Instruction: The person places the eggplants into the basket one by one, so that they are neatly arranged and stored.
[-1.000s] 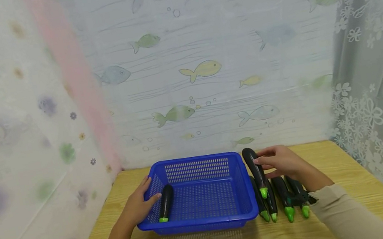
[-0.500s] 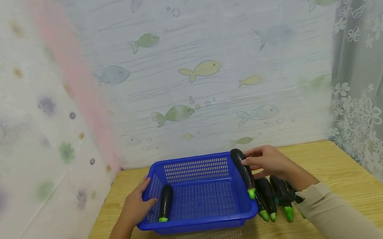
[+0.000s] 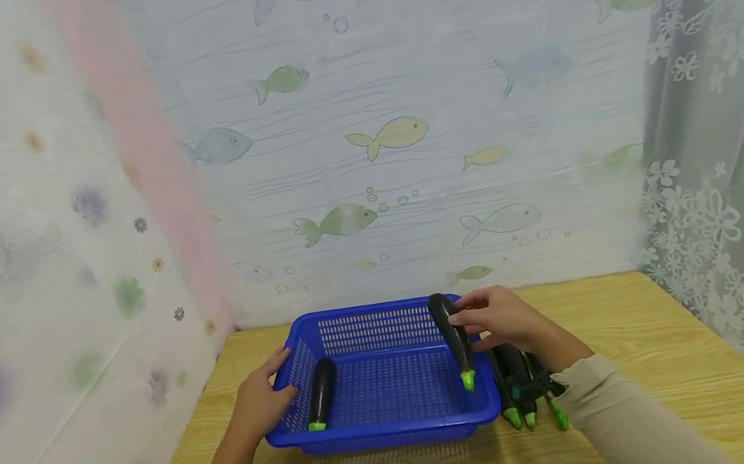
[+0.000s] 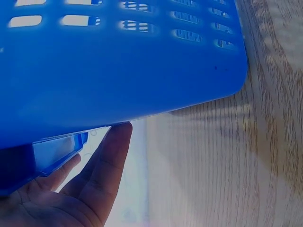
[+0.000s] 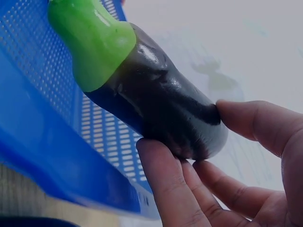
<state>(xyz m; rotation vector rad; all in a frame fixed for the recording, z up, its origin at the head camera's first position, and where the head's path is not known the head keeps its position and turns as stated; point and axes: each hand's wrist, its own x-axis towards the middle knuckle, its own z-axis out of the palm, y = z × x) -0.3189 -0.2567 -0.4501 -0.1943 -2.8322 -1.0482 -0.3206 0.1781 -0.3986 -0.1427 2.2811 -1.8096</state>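
In the head view a blue plastic basket (image 3: 390, 431) sits on the table. My left hand (image 3: 260, 402) rests at its left rim, thumb over the top; in the left wrist view straight fingers (image 4: 111, 165) touch the outer wall. With thumb and fingertips my right hand (image 3: 501, 319) pinches a dark eggplant (image 3: 448, 326) by its rounded end. That eggplant hangs over the basket's right part, green cap toward the person, and fills much of the right wrist view. Inside the basket, along the left wall, lies another eggplant (image 3: 323, 388).
Several more eggplants (image 3: 521, 396) lie beside the basket on the right, partly hidden by my right wrist. The wooden table (image 3: 616, 322) extends past them. A fish-patterned curtain (image 3: 404, 202) hangs behind its far edge.
My right hand has carried the eggplant leftward, from above the other eggplants across the right rim to over the basket. My left thumb has drawn back slightly to the left.
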